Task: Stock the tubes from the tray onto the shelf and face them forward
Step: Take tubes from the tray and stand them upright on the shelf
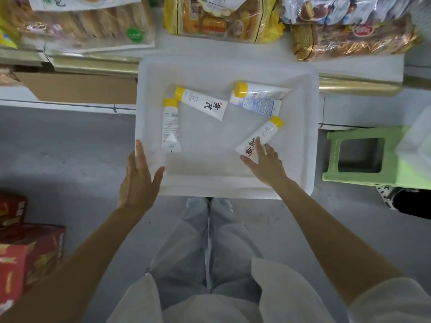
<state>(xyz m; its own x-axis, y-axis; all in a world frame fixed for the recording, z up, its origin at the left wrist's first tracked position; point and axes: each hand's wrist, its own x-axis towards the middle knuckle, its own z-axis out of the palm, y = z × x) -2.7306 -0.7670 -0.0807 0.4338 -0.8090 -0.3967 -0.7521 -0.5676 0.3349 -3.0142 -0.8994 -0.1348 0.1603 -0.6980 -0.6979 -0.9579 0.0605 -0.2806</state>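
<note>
A white plastic tray (300, 141) sits in front of me with several white tubes with yellow caps lying loose in it. One tube (171, 125) lies along the left side. Another (203, 103) lies slanted at the middle, and two overlapping tubes (256, 99) lie at the back right. My right hand (263, 164) reaches into the tray, its straight fingers touching the lower end of the front right tube (265, 132). My left hand (137, 176) rests flat on the tray's front left rim, thumb inside the edge.
A shelf (112, 66) with a gold front strip runs behind the tray, stacked with bagged snacks (221, 17). A green plastic stool (363, 157) stands at the right. Red cartons (25, 248) sit on the grey floor at the left.
</note>
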